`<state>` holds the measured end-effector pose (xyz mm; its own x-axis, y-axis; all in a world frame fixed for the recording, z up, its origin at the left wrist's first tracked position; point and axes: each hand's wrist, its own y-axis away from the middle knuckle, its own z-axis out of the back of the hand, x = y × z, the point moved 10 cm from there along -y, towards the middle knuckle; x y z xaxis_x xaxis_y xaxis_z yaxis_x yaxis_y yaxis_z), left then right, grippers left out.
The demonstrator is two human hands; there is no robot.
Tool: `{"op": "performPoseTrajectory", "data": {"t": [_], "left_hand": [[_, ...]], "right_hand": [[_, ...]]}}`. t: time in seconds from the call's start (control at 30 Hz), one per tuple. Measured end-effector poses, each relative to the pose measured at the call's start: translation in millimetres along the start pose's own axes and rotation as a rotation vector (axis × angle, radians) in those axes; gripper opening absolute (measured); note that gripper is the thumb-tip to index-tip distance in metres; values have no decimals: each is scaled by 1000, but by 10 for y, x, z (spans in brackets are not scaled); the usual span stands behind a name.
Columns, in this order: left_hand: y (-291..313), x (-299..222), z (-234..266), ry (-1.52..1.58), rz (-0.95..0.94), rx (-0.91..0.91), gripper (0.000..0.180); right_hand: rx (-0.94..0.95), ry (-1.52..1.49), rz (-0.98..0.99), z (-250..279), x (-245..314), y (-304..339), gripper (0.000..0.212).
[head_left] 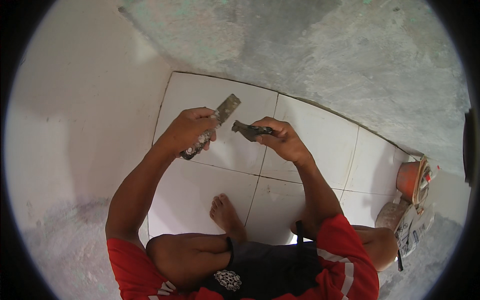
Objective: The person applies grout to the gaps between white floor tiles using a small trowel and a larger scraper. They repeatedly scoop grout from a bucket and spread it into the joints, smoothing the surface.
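My left hand (189, 131) is closed round the mottled handle of a putty knife (229, 107). Its flat, stained blade points up and to the right, and pale crusts cover the handle. Just right of the blade, my right hand (284, 141) pinches a small, dark, bent piece (246, 131) with a ragged left end; its kind cannot be made out. A narrow gap lies between this piece and the blade. Both hands are above the white floor tiles (220, 90).
A grey, rough-plastered wall (320, 55) rises at the far side, and a pale wall (95, 110) stands on the left. At the right, an orange bucket (407, 179), a greyish container (390, 216) and a printed plastic bag (411, 230) crowd together. My bare foot (225, 214) rests on the tiles.
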<state>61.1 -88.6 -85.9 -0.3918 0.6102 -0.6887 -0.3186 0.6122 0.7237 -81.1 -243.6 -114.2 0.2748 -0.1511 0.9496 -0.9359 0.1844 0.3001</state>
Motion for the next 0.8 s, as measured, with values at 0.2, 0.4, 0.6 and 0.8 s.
{"op": "performPoseTrajectory", "data": {"t": [0.2, 0.4, 0.6, 0.8], "left_hand": [[-18, 210, 101, -17, 27, -121, 34], [-34, 300, 90, -42, 88, -128, 30], [-15, 283, 53, -32, 93, -127, 30], [12, 247, 6, -48, 90, -134, 30]], "right_hand": [[-475, -203, -106, 846, -793, 485, 28], [-953, 87, -150, 1811, -1056, 769, 30], [-1076, 1057, 11, 1464, -611, 67, 18], [-906, 868, 89, 1029, -743, -157, 20]]}}
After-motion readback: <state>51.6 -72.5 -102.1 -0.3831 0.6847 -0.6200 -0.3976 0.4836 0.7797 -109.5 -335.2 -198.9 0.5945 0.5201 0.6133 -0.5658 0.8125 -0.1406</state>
